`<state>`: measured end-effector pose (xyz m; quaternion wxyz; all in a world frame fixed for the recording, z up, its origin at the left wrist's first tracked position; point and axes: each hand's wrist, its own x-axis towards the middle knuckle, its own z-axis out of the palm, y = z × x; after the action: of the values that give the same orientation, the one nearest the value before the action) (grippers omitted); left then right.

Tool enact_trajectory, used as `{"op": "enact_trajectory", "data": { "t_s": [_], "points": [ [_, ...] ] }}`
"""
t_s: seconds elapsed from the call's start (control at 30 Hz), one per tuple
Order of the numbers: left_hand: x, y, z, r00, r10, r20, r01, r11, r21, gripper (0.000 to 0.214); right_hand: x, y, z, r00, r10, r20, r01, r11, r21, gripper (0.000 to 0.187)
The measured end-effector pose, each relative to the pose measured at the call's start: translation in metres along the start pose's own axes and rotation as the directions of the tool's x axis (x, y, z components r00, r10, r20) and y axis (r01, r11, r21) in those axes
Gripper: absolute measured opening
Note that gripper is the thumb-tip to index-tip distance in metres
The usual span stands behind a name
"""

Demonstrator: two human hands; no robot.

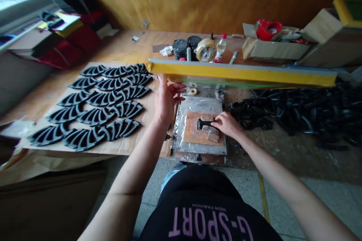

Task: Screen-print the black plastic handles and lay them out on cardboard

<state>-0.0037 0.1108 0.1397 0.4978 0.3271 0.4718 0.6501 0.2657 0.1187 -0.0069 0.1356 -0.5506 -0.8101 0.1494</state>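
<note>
Black shirt nearest; beyond it, right hand [227, 125] pinches a black plastic part [206, 123] onto the brown plate [195, 133]. Left hand [166, 98], fingers spread, lifts the yellow frame [243, 73]. Finished pieces [96, 107] lie left; a large unprocessed pile [299, 115] waits right.
</note>
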Motion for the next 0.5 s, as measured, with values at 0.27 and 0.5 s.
{"op": "enact_trajectory", "data": {
  "t_s": [0.27, 0.5],
  "points": [
    [-0.111, -0.105, -0.017, 0.688, -0.704, 0.179, 0.705, 0.706, 0.065, 0.048, -0.034, -0.087, 0.023, 0.993, -0.105, -0.047, 0.104, 0.994, -0.023, 0.017],
    [-0.064, -0.113, -0.132, 0.861, -0.444, -0.249, 0.509, 0.758, 0.407, 0.049, -0.031, 0.022, 0.002, 0.991, -0.088, -0.096, 0.078, 0.992, -0.103, 0.039]
  ]
}}
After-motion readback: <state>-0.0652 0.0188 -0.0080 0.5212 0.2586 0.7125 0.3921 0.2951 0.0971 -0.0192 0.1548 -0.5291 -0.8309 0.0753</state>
